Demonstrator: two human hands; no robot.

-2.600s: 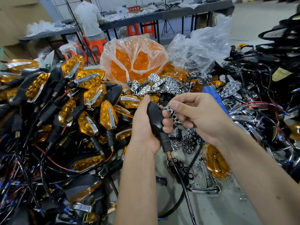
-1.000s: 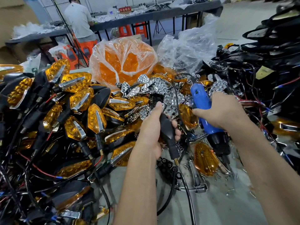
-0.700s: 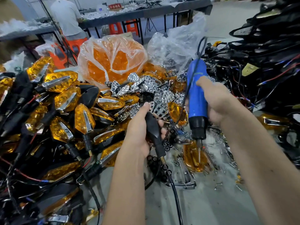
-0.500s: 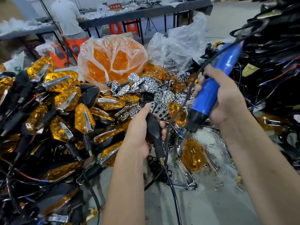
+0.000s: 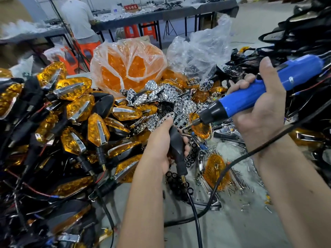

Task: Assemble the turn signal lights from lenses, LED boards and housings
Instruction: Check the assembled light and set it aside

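Workshop benches and orange stools fill the top of the frame, where a person in a white shirt [image 5: 78,18] stands with back turned. Below, a grey desk [image 5: 232,228] is heaped with parts: finished amber turn signals [image 5: 78,108] with chrome trim and trailing wires at left, a clear bag of orange lenses [image 5: 129,67] at upper centre, a second clear bag [image 5: 200,49] beside it, loose silver reflector boards [image 5: 161,97] just below, and black housings and wiring at far right.

At centre, the left hand [image 5: 159,145] grips a black housing [image 5: 176,145]; the thumb lies along its upper left side and the fingers [image 5: 186,149] curl round from behind, with the stem and black wire hanging out below the palm. At right, the right hand [image 5: 259,111] is wrapped round a blue electric screwdriver [image 5: 250,99], thumb raised along its body, the black nose slanting down-left so its bit sits just above and right of the housing. The screwdriver's black cord [image 5: 232,161] loops under the right wrist. A loose amber lens [image 5: 216,172] and scattered screws [image 5: 250,178] lie on the desk at lower right of the housing.
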